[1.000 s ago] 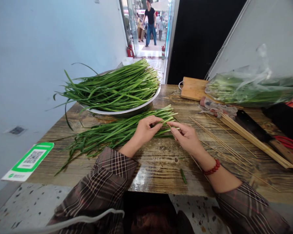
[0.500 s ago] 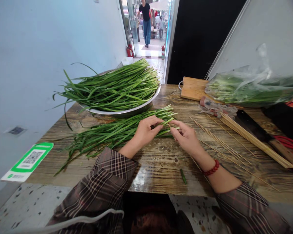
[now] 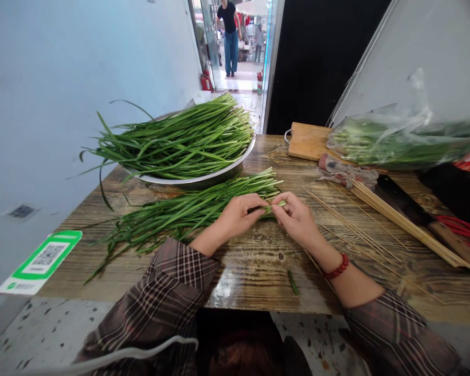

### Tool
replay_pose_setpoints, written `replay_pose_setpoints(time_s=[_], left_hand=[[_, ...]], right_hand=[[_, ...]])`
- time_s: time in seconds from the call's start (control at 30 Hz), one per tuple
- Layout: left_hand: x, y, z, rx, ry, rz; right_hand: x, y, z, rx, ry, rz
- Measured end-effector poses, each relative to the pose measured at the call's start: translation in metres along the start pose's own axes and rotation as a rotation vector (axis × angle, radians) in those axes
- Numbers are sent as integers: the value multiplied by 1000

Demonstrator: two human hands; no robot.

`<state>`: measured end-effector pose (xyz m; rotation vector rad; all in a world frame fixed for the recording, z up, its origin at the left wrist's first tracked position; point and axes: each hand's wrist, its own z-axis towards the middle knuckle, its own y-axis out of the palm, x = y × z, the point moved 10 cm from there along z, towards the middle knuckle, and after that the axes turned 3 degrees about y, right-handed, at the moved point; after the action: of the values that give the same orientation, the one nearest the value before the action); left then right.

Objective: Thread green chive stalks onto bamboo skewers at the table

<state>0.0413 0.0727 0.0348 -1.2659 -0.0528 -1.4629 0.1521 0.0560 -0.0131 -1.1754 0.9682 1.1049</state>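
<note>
Loose garlic chives (image 3: 196,206) lie in a long pile on the wooden table, pale stem ends to the right. My left hand (image 3: 241,214) is closed over the pile's right end, thumb and fingers pinching chive stems. Facing it, my right hand (image 3: 295,219) is pinched on a thin bamboo skewer (image 3: 312,260), which runs back under my wrist; its tip shows between my two hands. Pale chive ends (image 3: 282,203) poke out at my right fingertips. The exact contact between skewer and stems is partly hidden by the fingers.
A metal basin (image 3: 219,175) heaped with chives stands behind. To the right are loose skewers (image 3: 348,222), a skewer bundle (image 3: 407,222), a cleaver (image 3: 407,201), a cutting board (image 3: 307,141) and bagged greens (image 3: 399,138). A QR card (image 3: 43,261) lies left. Someone (image 3: 230,36) stands in the doorway.
My hands have come closer together, and the chive stems between them have shifted into my right fingertips. The view has moved slightly. The person in the doorway has stepped a little.
</note>
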Motion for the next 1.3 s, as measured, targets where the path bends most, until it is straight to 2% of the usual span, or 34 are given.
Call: replay_pose_setpoints(time_s=[0.07, 0.1, 0.2, 0.27, 0.33, 0.4, 0.53, 0.63, 0.7, 0.77, 0.83, 0.87, 0.9, 0.97, 1.03, 1.07, 1.1, 1.13, 1.17, 1.3], left_hand=[[-2, -7, 1, 21, -29, -13], [-4, -16, 1, 70, -55, -13], [-13, -54, -4, 331, -154, -38], [-15, -70, -10, 453, -203, -87], [-7, -69, -11, 434, -200, -124], [12, -53, -7, 311, -131, -109], [58, 2, -7, -25, 104, -81], [80, 47, -20, -327, 193, -134], [92, 70, -33, -533, 237, -167], [101, 82, -45, -694, 265, -195], [103, 84, -50, -775, 245, -235], [100, 80, -47, -756, 209, -253], [94, 72, -40, -680, 162, -257], [75, 40, -19, -387, 52, -201], [54, -5, -3, -28, -32, -60], [45, -25, 1, 116, -62, 19], [38, -40, 5, 209, -81, 93], [31, -49, 9, 246, -91, 161], [23, -53, 15, 236, -98, 217], [-6, -47, 32, 80, -117, 325]], right_hand=[[2, 2, 1, -17, 18, -15], [3, 2, 1, -25, 25, -17], [7, 3, 3, -31, 33, -29], [11, -4, 6, 19, 36, -43], [17, -17, 11, 104, 49, -37], [24, -29, 15, 182, 72, -17], [29, -43, 20, 266, 99, 23], [30, -46, 20, 302, 97, 74], [30, -49, 21, 322, 93, 111], [32, -52, 22, 345, 93, 146], [34, -55, 23, 361, 105, 175], [35, -55, 23, 364, 112, 184], [36, -55, 23, 363, 119, 188], [34, -55, 24, 355, 122, 187], [30, -54, 23, 340, 111, 179], [27, -53, 22, 328, 100, 176], [23, -52, 21, 311, 85, 173], [19, -49, 21, 285, 67, 168], [15, -46, 20, 254, 49, 160], [2, -26, 14, 106, 40, 109]])
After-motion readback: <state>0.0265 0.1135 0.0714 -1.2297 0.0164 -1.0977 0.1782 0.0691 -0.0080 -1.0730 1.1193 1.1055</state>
